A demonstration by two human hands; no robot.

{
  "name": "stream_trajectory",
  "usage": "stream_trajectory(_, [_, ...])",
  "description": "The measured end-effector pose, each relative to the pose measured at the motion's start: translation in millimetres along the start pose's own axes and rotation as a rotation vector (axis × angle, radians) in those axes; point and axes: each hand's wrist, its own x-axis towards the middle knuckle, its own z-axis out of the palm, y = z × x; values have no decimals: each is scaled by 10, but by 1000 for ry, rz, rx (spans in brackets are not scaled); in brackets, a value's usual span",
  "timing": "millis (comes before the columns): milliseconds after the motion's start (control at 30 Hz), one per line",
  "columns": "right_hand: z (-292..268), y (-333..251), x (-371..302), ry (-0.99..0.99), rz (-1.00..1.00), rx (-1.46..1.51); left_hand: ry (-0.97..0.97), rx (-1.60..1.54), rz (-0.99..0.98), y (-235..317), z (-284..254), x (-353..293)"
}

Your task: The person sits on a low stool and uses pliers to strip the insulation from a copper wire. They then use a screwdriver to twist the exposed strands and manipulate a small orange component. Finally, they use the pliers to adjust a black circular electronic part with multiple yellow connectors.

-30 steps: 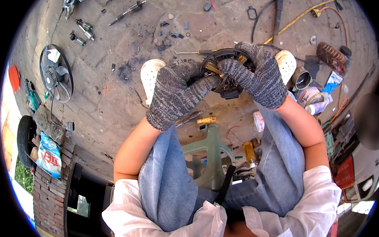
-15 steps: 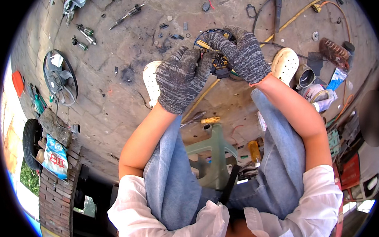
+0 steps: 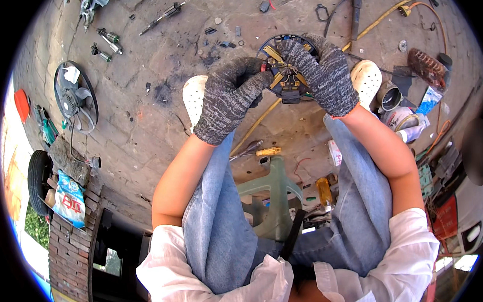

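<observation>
A round black brush holder plate (image 3: 291,86) with brass strips and a dark block at its near edge is held up between my hands, above the floor. My right hand (image 3: 329,76), in a grey knitted glove, grips its right side; the fingers reach over the top face. On the left rim, the gloved fingers and thumb of my left hand (image 3: 231,95) close in a pinch. Beside those fingertips shows a small red piece (image 3: 263,67); whether it belongs to the plate I cannot tell. The left fingertips are partly hidden.
Motor rotors (image 3: 110,41), a long shaft (image 3: 162,18) and small black bits lie on the stone floor. A fan (image 3: 72,95) is at the left. A yellow-handled screwdriver (image 3: 268,151) lies near the green stool (image 3: 277,197). Cables and a brush (image 3: 426,67) are at the right.
The plate has moved slightly right and tilted so more of its brass face shows. My right hand shifted right with it; my left fingers have drawn back toward its left rim.
</observation>
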Motion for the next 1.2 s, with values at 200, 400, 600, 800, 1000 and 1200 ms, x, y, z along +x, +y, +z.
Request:
stream_trajectory(200, [-90, -33, 36, -207, -400, -534, 123, 260, 91, -71, -43, -99])
stream_trajectory(400, [-40, -15, -75, -433, 475, 287, 140, 705, 686, -33, -142, -141])
stream_trajectory(600, [-55, -185, -122, -471, 825, 687, -39, 850, 893, 125, -166, -79])
stream_trajectory(800, [-75, -255, -162, -488, 541, 413, -80, 617, 779, 298, -129, -196])
stream_trajectory(1000, [-87, -418, -108, -550, 269, 16, -158, 897, 857, 400, -201, -390])
stream_trajectory(1200, [-132, 164, -90, -582, -517, -271, -244, 1154, 830, 544, -89, -347])
